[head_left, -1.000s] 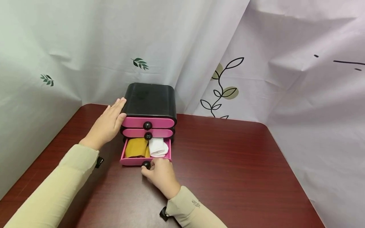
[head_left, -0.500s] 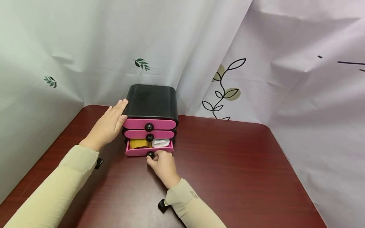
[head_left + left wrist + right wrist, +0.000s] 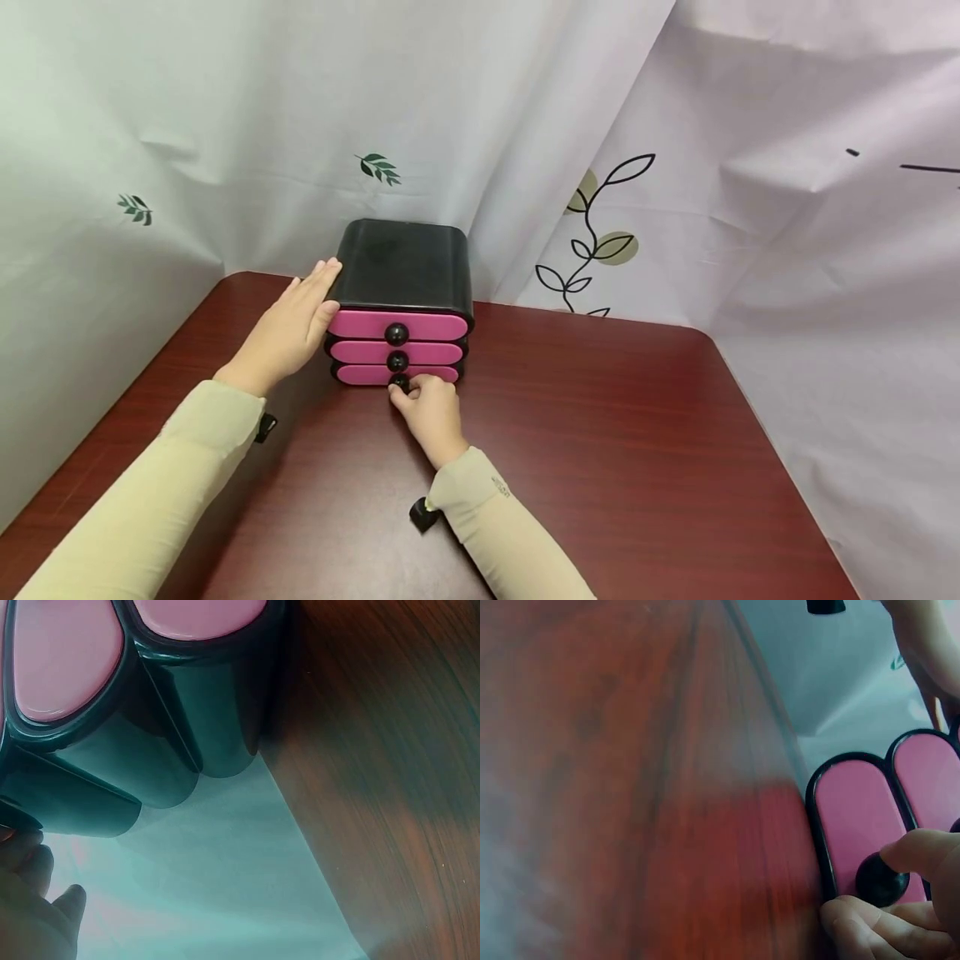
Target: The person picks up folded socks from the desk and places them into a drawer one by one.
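A small black drawer cabinet with three pink drawers stands toward the back of the table, every drawer flush with its frame. My right hand pinches the round black knob of the bottom drawer between thumb and fingers. Against the cabinet's upper left side rests my left hand, its fingers straight. In the left wrist view part of that hand touches the black side wall. What lies inside the drawers is hidden.
The dark red wooden table reaches out to the right and front of the cabinet. White curtains with leaf prints hang close behind and along both sides. Each sleeve has a black strap piece near the wrist.
The bottom drawer, pulled out a second ago with yellow and white folded cloths showing, has slid in until flush. My right hand moved forward with its knob. The left hand stayed on the cabinet.
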The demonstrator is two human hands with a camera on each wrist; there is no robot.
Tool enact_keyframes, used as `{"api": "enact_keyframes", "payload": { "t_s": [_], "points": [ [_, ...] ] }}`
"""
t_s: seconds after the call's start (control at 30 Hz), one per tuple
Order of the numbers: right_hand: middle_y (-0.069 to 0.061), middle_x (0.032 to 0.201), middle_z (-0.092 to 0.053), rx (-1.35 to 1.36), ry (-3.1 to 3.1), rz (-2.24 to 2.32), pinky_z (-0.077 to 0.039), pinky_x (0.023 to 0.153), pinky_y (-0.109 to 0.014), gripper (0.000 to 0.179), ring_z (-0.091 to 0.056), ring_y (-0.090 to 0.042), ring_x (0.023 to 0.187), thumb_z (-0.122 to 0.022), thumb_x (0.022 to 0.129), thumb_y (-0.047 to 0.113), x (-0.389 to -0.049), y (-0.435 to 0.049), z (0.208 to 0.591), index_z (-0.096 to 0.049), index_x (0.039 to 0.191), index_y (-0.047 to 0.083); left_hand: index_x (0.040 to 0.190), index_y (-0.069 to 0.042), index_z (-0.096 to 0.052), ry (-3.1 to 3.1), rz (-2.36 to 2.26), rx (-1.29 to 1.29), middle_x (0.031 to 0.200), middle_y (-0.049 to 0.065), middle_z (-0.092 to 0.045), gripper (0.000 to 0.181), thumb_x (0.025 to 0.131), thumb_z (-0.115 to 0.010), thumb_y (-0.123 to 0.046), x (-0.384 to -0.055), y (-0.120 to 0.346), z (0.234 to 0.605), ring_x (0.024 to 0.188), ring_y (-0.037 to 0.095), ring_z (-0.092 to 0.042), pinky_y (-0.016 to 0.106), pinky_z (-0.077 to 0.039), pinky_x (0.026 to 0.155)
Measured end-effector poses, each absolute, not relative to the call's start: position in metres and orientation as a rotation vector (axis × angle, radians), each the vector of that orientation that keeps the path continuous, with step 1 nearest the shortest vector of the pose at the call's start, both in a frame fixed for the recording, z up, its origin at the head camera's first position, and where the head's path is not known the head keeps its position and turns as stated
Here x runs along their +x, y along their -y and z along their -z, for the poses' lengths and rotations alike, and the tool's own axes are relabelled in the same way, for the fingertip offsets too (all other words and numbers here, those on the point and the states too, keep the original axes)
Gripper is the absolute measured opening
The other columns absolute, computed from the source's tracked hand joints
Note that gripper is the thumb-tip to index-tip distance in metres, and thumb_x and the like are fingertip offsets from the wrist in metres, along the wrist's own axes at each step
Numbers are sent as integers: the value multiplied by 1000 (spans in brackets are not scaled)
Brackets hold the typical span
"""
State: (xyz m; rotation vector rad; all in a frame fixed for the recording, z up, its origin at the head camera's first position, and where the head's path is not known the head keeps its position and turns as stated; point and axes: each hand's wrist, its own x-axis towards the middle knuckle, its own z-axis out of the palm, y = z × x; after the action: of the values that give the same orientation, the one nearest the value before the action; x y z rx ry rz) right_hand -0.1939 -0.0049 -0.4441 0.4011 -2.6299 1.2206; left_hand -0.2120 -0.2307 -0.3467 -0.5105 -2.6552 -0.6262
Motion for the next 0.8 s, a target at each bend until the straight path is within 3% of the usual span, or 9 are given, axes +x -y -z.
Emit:
{"api": "enact_keyframes", "payload": {
  "t_s": [0.17,0.53,0.67,0.8],
  "points": [
    [3,65,-72,384,2617,-1254,-51,58,-20,21,-65,0,60,-80,87,26,-196,5,444,-75,77,9,160,-1,-25,2659,613,-508,164,19,-28,61,110,-38,-34,-213,230,346,153,33,-21,46,-9,126],
    [-1,75,-75,464,2624,-1499,-53,64,-16,20,-66,1,65,-76,91,21,-196,-5,447,-77,103,4,160,-1,-23,2699,597,-510,165,19,-25,62,110,-39,-33,-214,239,347,154,34,-18,47,-8,126],
    [-2,84,-76,617,2609,-1504,-54,68,-18,19,-69,-4,70,-73,93,15,-196,-27,445,-76,108,5,163,-7,-18,2741,721,-493,167,15,-20,64,110,-41,-35,-212,245,348,155,31,-14,50,-10,125],
    [-4,88,-75,731,2527,-1411,-57,71,-23,15,-70,-12,75,-71,92,9,-200,-66,441,-76,105,4,164,-20,-16,2757,963,-471,170,8,-15,65,109,-44,-38,-212,250,350,157,28,-6,61,-11,122]
  ]
}}
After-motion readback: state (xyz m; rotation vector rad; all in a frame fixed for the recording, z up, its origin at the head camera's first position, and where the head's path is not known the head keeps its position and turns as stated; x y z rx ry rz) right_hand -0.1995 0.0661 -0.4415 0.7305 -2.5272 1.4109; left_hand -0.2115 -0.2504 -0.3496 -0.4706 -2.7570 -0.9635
